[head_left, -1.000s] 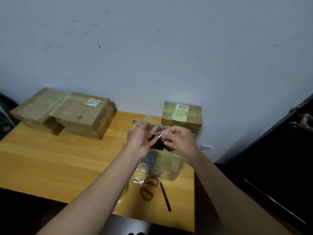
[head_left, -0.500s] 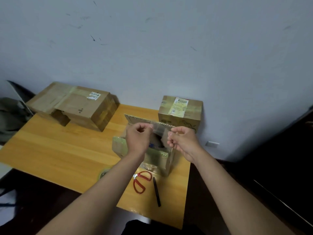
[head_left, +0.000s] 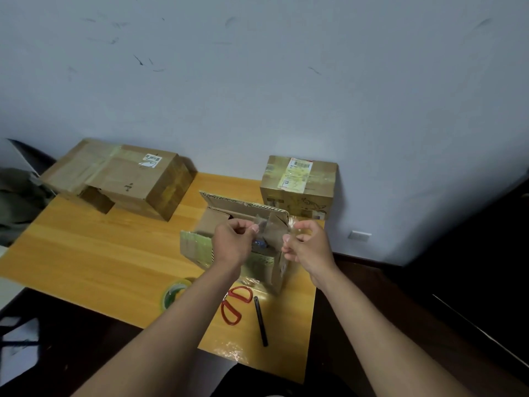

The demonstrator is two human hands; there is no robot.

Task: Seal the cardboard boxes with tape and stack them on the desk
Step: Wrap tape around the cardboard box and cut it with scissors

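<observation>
An open cardboard box [head_left: 197,247] stands on the wooden desk [head_left: 94,253] with its flaps up. Above it I stretch a strip of clear tape [head_left: 270,224] between my hands. My left hand [head_left: 233,243] pinches the strip's left end and my right hand [head_left: 307,243] pinches the right end. A roll of clear tape [head_left: 173,292] lies at the desk's front edge, partly hidden by my left forearm. A large taped box [head_left: 120,179] sits at the back left and a smaller taped box [head_left: 299,186] at the back right against the wall.
Red-handled scissors [head_left: 233,303] and a black pen [head_left: 260,320] lie in front of the open box. A scrap of clear tape [head_left: 230,351] sticks to the desk's front edge. A dark chair [head_left: 17,196] stands to the left.
My hands have drawn apart over the open box, stretching the tape strip wider. The camera view shifted, so the desk appears further right and lower.
</observation>
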